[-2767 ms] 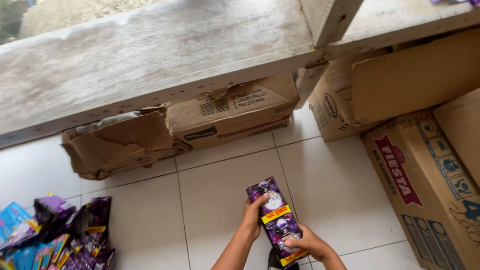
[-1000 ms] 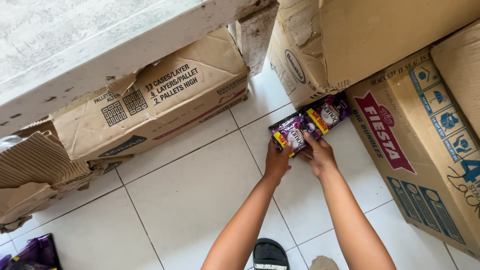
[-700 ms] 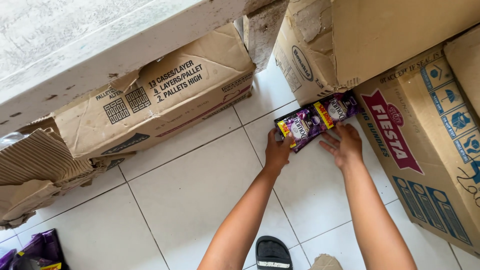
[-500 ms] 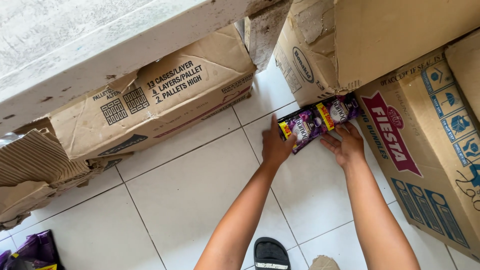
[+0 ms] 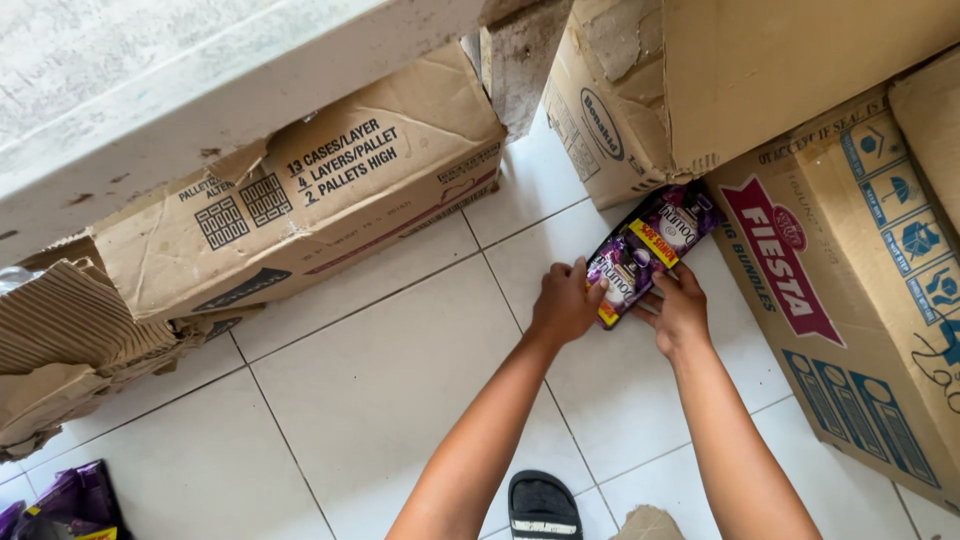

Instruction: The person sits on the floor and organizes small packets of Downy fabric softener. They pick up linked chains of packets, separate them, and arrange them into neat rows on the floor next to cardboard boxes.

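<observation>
White tiled floor (image 5: 380, 370), with a worn concrete shelf (image 5: 150, 110) across the top from 9 to 12 o'clock. A battered carton (image 5: 300, 210) sits under the shelf. A second carton (image 5: 700, 80) stands at 1 o'clock and a long printed box (image 5: 850, 290) runs from 2 to 4 o'clock.

The purple sachet pack (image 5: 648, 250) lies angled on the tiles, its far end tucked into the corner where the second carton meets the long box, apparently so that the boxes steady it.

The left hand (image 5: 562, 305) grips the pack's near end, fingers curled over the edge. The right hand (image 5: 678, 308) presses the pack's lower side, fingers close together against it. More purple packets (image 5: 60, 505) show at 8 o'clock. A black sandal (image 5: 545, 505) shows at 6 o'clock.
</observation>
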